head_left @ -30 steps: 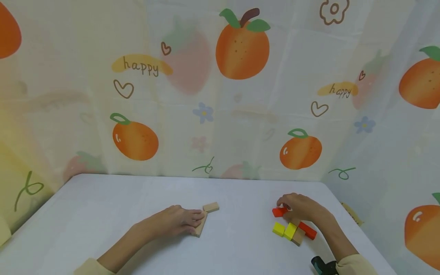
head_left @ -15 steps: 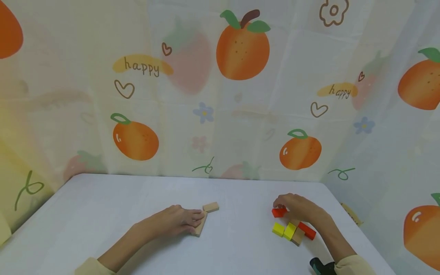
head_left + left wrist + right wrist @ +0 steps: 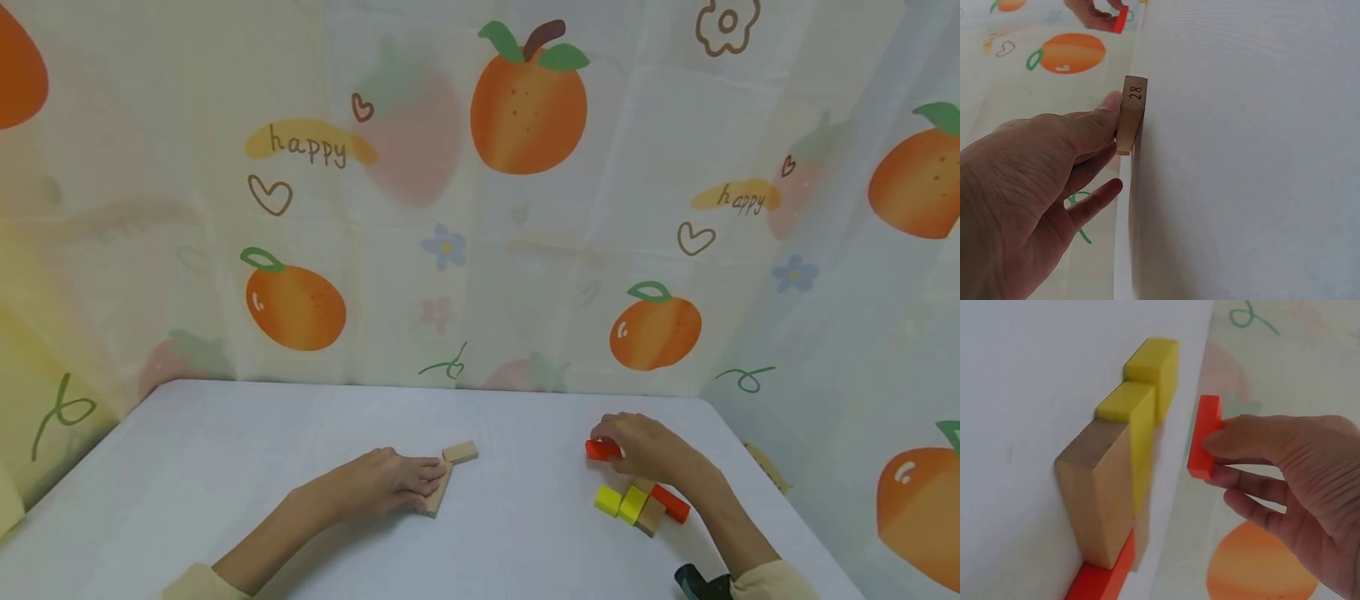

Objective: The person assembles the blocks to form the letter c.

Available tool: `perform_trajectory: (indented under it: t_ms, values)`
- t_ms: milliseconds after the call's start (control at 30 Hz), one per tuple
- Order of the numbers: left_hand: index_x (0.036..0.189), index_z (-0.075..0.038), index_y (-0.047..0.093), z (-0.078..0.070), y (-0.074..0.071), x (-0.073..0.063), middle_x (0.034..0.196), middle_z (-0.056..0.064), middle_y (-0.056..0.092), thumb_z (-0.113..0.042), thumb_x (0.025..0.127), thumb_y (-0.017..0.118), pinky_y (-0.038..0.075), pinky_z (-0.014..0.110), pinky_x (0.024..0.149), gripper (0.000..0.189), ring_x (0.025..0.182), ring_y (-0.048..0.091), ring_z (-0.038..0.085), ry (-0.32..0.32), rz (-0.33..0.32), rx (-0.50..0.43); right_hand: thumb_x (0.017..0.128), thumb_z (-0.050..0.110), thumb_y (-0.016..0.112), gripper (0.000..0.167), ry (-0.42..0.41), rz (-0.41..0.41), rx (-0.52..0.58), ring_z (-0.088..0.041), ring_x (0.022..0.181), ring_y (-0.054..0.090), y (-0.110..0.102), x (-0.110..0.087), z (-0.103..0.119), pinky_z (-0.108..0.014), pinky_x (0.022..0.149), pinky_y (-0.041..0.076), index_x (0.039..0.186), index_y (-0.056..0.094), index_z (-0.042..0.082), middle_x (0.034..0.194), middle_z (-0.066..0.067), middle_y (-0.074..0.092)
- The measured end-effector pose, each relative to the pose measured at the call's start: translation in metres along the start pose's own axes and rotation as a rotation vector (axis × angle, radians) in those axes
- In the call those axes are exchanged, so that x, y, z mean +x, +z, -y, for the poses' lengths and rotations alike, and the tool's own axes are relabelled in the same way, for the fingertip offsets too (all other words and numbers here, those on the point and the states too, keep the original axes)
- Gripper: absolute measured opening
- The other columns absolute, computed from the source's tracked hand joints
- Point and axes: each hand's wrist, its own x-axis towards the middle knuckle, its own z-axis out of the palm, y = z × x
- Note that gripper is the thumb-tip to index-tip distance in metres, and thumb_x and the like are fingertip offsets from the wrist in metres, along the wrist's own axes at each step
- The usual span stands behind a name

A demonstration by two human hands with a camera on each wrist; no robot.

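Note:
In the head view my left hand (image 3: pixel 401 483) is at a plain wooden block (image 3: pixel 438 493) lying on the white table, fingers over its top and thumb by its near end. That end carries a printed 28 in the left wrist view, where the thumb tip (image 3: pixel 1110 101) touches its edge. A second wooden block (image 3: pixel 461 452) lies at an angle just beyond the first. My right hand (image 3: pixel 648 446) pinches a red block (image 3: pixel 1204 437) between thumb and fingers, held up off the table. Two yellow blocks (image 3: pixel 607 500), a wooden block (image 3: pixel 1100 487) and another red block (image 3: pixel 671 504) sit close together below it.
Another wooden piece (image 3: pixel 1140 534) is partly hidden behind the cluster. A black object (image 3: pixel 701 582) is by the right sleeve at the near edge. A fruit-printed curtain (image 3: pixel 525 275) hangs behind the white table (image 3: pixel 300 417).
My right hand has lifted the red block and carried it slightly left and away from the cluster. My left hand and its wooden block have stayed put.

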Motion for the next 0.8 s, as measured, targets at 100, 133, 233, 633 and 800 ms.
perform_trajectory:
  t_ms: [100, 133, 233, 633, 800]
  values:
    - [0.124, -0.014, 0.079, 0.0, -0.001, -0.001, 0.136, 0.01, 0.072, -0.029, 0.096, 0.073, 0.062, 0.039, 0.09, 0.032, 0.112, 0.076, 0.019, -0.006, 0.001, -0.01, 0.083, 0.008, 0.086, 0.035, -0.031, -0.031, 0.025, -0.017, 0.099, 0.07, -0.007, 0.002, 0.01, -0.035, 0.086, 0.064, 0.116, 0.074, 0.013, 0.112, -0.002, 0.077]
    - [0.124, -0.014, 0.079, 0.0, -0.001, -0.001, 0.136, 0.01, 0.072, -0.029, 0.096, 0.073, 0.062, 0.039, 0.089, 0.032, 0.111, 0.077, 0.018, 0.002, -0.002, -0.002, 0.085, 0.008, 0.085, 0.033, -0.047, -0.042, 0.036, -0.016, 0.096, 0.069, -0.009, 0.003, 0.014, -0.033, 0.085, 0.064, 0.115, 0.073, 0.013, 0.11, -0.001, 0.077]
    - [0.124, -0.015, 0.079, -0.001, -0.001, -0.001, 0.136, 0.009, 0.072, -0.03, 0.096, 0.073, 0.062, 0.039, 0.089, 0.032, 0.11, 0.077, 0.017, 0.005, -0.003, 0.008, 0.086, 0.007, 0.082, 0.025, -0.105, -0.065, 0.063, -0.012, 0.092, 0.066, -0.015, 0.004, 0.028, -0.028, 0.083, 0.063, 0.109, 0.072, 0.013, 0.104, 0.002, 0.075]
    - [0.125, -0.013, 0.078, -0.003, -0.003, 0.0, 0.138, 0.01, 0.071, -0.027, 0.097, 0.072, 0.062, 0.042, 0.094, 0.031, 0.121, 0.073, 0.023, -0.013, 0.002, -0.049, 0.089, 0.01, 0.08, 0.017, -0.274, -0.052, 0.065, -0.005, 0.086, 0.059, -0.016, 0.018, 0.1, -0.018, 0.078, 0.054, 0.102, 0.071, 0.016, 0.096, 0.008, 0.069]
    - [0.126, -0.013, 0.077, -0.002, -0.003, 0.0, 0.138, 0.01, 0.071, -0.027, 0.096, 0.074, 0.061, 0.043, 0.094, 0.033, 0.122, 0.072, 0.023, -0.025, 0.006, -0.06, 0.091, 0.015, 0.079, 0.015, -0.333, 0.035, 0.109, 0.002, 0.086, 0.055, -0.001, 0.026, 0.13, -0.014, 0.08, 0.052, 0.104, 0.072, 0.018, 0.097, 0.01, 0.069]
